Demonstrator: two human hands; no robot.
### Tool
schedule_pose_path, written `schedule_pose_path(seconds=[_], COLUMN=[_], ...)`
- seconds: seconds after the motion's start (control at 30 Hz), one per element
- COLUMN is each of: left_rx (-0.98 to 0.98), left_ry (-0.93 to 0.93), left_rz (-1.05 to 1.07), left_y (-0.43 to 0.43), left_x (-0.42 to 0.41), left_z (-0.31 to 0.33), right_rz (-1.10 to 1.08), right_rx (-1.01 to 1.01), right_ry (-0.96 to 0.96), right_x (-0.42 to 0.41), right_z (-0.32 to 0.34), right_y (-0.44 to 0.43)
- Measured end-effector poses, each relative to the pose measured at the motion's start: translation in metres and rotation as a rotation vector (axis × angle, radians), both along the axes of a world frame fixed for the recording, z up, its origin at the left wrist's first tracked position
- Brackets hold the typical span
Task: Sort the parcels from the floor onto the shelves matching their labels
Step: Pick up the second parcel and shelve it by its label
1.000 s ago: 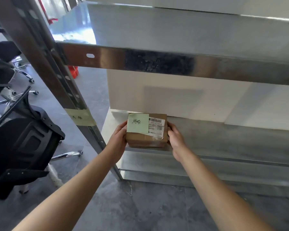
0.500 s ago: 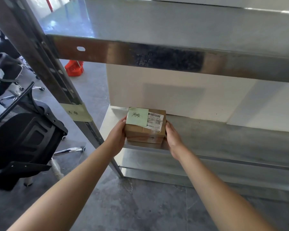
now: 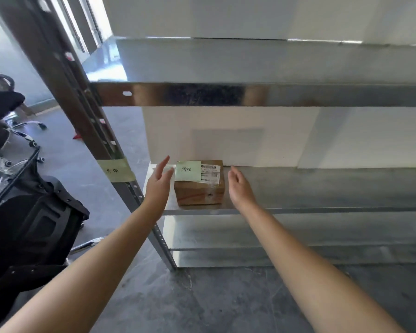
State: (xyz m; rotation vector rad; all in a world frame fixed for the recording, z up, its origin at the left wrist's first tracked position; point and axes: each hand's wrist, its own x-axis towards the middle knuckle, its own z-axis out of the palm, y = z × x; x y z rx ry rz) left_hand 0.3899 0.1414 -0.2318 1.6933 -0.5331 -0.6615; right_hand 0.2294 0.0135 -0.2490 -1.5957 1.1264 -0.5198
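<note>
Released, parcel (image 3: 199,182) sits between both hands, seemingly untouched.

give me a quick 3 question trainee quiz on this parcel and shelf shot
1. True or false: the left hand grips the cardboard parcel.
2. Where does the parcel rest? A) on the floor B) on the metal shelf, near its left end C) on the black chair
3. Fill in: the green note lies on the parcel's ____ face, beside a white barcode label.

Key:
1. False. Both the left hand and the right hand are open and apart from the parcel, one on each side.
2. B.
3. Top. A similar note is wrapped on the shelf post; its writing looks alike, but is too small to read.
</note>
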Motion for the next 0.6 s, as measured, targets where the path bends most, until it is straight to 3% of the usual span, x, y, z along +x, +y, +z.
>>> schedule_pose_path(seconds=[0.17, 0.43, 0.6], left_rx=[-0.059, -0.146, -0.222], left_ry=[-0.224, -0.744, -0.888], left_rz=[-0.245, -0.588, -0.699], left_y=[0.011, 0.019, 0.004], left_x=[-0.031, -0.104, -0.173], left_z=[0.033, 0.056, 0.069], right_rz=[-0.071, -0.187, -0.345], right_rx=[-0.170, -0.384, -0.623], right_ry=[-0.099, -0.121, 0.154], right_x=[-0.017, -0.077, -0.154], right_z=[0.029, 0.068, 0.085], right_y=[0.037, 0.084, 0.092])
